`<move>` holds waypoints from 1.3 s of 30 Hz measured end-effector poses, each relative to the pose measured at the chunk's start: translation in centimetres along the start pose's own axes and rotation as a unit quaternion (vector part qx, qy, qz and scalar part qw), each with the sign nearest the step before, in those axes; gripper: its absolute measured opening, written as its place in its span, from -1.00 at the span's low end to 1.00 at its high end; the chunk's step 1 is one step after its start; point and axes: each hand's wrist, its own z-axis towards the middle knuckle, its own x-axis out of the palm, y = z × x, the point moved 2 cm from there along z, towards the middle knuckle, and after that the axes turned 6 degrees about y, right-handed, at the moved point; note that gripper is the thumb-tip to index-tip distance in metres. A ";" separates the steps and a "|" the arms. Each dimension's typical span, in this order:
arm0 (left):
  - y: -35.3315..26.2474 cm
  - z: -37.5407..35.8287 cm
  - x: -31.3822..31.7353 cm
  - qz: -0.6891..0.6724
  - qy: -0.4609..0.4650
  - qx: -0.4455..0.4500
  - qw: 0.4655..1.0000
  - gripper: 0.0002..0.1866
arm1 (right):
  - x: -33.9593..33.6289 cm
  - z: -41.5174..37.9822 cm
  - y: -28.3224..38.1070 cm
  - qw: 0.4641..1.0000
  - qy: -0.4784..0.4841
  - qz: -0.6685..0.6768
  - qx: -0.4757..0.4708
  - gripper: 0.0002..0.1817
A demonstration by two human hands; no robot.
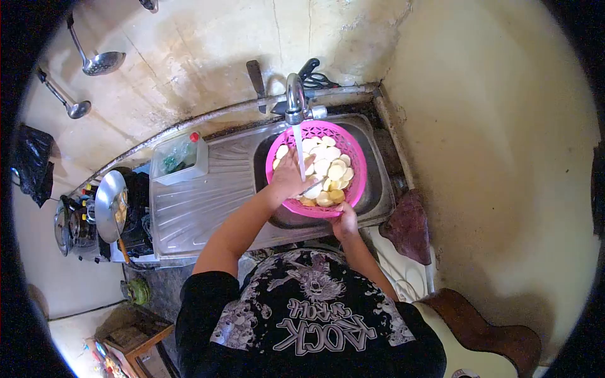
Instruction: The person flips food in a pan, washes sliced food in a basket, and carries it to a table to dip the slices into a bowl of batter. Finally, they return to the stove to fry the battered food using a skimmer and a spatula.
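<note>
A pink plastic basket (359,186) sits in the sink, filled with pale round slices (321,167) that look like potato; a few near its front are yellower. Water runs from the faucet (295,101) into it. My left hand (290,175) lies over the slices beside the stream, with its fingers stretched out and partly hidden. At the basket's front edge, my right hand (344,222) grips the rim. A thin dark line shows by my left thumb, too small to name.
The steel sink (376,189) has a ribbed drainboard (214,208) to its left, bearing a clear plastic container (183,160). A wok (111,205) stands farther left. A cloth (406,227) hangs at right; a guitar (479,340) is at lower right.
</note>
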 end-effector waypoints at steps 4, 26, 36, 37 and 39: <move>-3.6 -1.8 0.7 0.026 0.099 -0.086 0.991 -0.17 | -2.1 1.3 -0.6 1.000 0.007 -0.022 0.005 -0.50; -4.1 0.9 3.6 0.068 0.122 0.017 0.990 -0.61 | -1.7 1.1 -1.7 0.996 0.052 -0.060 0.050 -0.51; -2.1 3.0 6.3 -0.046 0.107 -0.034 0.993 -0.36 | 1.4 -0.4 -0.6 0.998 0.029 -0.029 0.050 -0.63; -3.8 2.1 5.7 -0.052 0.059 -0.075 0.994 -0.35 | 0.2 0.5 -0.8 0.996 0.041 -0.054 0.057 -0.61; -5.7 0.3 2.9 0.021 0.157 -0.023 0.987 -0.29 | -3.4 2.6 -1.9 0.990 0.063 -0.102 0.074 -0.58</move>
